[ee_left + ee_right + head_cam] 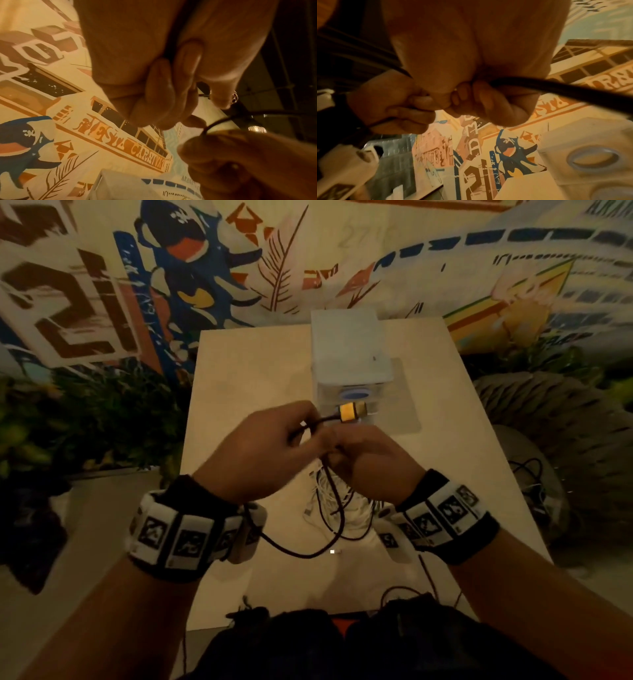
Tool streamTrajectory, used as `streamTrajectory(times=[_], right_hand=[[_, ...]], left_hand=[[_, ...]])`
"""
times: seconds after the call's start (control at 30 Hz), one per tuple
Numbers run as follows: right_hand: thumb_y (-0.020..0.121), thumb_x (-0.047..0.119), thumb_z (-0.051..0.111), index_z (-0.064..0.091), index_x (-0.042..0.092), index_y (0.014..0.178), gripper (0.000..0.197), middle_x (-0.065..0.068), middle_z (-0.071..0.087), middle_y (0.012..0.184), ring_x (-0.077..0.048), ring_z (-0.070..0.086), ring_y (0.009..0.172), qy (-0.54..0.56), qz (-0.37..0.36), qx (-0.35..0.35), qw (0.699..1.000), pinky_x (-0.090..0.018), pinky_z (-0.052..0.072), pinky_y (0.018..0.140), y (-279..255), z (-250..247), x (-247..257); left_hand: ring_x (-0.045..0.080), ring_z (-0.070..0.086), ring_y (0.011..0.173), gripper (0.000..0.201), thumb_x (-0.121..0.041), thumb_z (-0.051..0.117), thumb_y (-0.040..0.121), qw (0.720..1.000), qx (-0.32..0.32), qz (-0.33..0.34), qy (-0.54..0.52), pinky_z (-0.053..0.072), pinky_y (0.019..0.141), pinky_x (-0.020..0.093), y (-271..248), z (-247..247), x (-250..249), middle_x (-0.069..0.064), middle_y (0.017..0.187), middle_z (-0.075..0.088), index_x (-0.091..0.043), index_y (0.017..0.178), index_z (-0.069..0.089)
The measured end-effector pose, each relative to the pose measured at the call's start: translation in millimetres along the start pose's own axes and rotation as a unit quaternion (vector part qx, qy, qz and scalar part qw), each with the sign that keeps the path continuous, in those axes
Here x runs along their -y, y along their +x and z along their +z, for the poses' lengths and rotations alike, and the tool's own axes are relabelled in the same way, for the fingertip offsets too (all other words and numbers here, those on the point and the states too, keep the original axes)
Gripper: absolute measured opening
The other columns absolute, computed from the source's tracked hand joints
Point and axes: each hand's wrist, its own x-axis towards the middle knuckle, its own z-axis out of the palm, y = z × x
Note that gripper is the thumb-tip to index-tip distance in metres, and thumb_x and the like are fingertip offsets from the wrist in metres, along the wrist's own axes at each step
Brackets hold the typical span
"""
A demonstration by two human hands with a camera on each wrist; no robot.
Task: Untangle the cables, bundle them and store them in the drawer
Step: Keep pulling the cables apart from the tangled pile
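Note:
Both hands are raised over the middle of the light table (246,364). My left hand (274,446) grips a dark braided cable (294,553) near its orange plug (351,413), which points right toward the drawer unit. My right hand (370,460) grips the same dark cable (556,89) just below; its fingers curl round it. The cable loops down under my left wrist and across the table. A tangle of white cables (337,501) lies beneath the hands. In the left wrist view the left hand (164,94) holds the cable (175,40) against the palm.
A small translucent drawer unit (349,350) with blue oval handles (354,395) stands at the table's back centre. More dark cables (411,594) hang over the near table edge. A woven pouffe (555,419) sits right; plants (85,419) stand left.

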Motion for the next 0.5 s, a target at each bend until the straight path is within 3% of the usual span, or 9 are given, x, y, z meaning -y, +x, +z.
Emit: streamTrajectory(times=[0.07, 0.1, 0.2, 0.33, 0.4, 0.5], right_hand=[[0.096, 0.018, 0.053, 0.069, 0.008, 0.112, 0.025, -0.010, 0.070, 0.108, -0.024, 0.064, 0.098, -0.058, 0.035, 0.023, 0.997, -0.035, 0.050, 0.088, -2.2, 1.8, -2.1], [0.096, 0.023, 0.050, 0.068, 0.008, 0.113, 0.030, -0.008, 0.070, 0.109, -0.020, 0.063, 0.097, -0.091, 0.036, 0.024, 0.995, -0.033, 0.049, 0.086, -4.2, 3.3, -4.0], [0.097, 0.033, 0.049, 0.066, 0.015, 0.093, 0.025, 0.001, 0.067, 0.082, -0.008, 0.058, 0.071, -0.046, 0.057, 0.041, 0.996, -0.025, 0.041, 0.065, -15.8, 1.2, -6.5], [0.099, 0.049, 0.050, 0.070, 0.021, 0.093, 0.035, 0.001, 0.064, 0.077, -0.007, 0.058, 0.071, 0.048, 0.131, 0.059, 0.988, -0.023, 0.045, 0.067, -55.2, -17.4, -22.7], [0.096, 0.054, 0.048, 0.070, 0.029, 0.082, 0.036, 0.001, 0.058, 0.066, -0.004, 0.053, 0.061, 0.090, 0.178, 0.061, 0.978, -0.021, 0.044, 0.063, -86.1, -26.2, -34.1], [0.091, 0.069, 0.050, 0.044, 0.024, 0.060, 0.055, 0.003, 0.036, 0.057, -0.009, 0.039, 0.052, 0.127, 0.256, 0.059, 0.956, -0.024, 0.037, 0.056, -141.4, -27.0, -51.8]], left_hand=[[0.010, 0.045, 0.054, 0.038, -0.065, 0.055, 0.086, 0.999, 0.011, -0.004, 0.035, 0.031, 0.048, 0.027, 2.4, 10.6, 1.9, -0.003, 0.056, 0.047, -0.027, 0.082, 0.057], [0.008, 0.045, 0.054, 0.035, -0.062, 0.059, 0.086, 0.999, 0.026, -0.012, 0.046, 0.028, 0.049, 0.026, 2.6, 13.3, 3.1, -0.004, 0.056, 0.046, -0.028, 0.081, 0.058], [0.003, 0.050, 0.057, 0.025, -0.051, 0.060, 0.091, 0.992, 0.105, -0.020, 0.064, 0.029, 0.052, 0.027, 3.5, 15.0, 11.9, -0.005, 0.056, 0.048, -0.028, 0.082, 0.064], [0.005, 0.047, 0.055, 0.019, -0.041, 0.058, 0.097, 0.993, 0.096, 0.003, 0.075, 0.028, 0.050, 0.027, 1.4, 0.6, 18.7, -0.005, 0.054, 0.045, -0.028, 0.084, 0.062], [0.007, 0.045, 0.053, 0.019, -0.044, 0.058, 0.097, 0.993, 0.106, 0.015, 0.054, 0.029, 0.049, 0.024, -1.0, -7.0, 22.3, -0.007, 0.053, 0.045, -0.031, 0.084, 0.062], [0.008, 0.045, 0.051, 0.023, -0.050, 0.051, 0.098, 0.987, 0.148, 0.045, 0.031, 0.031, 0.051, 0.024, -6.2, -5.7, 17.3, -0.009, 0.059, 0.052, -0.035, 0.086, 0.065]])
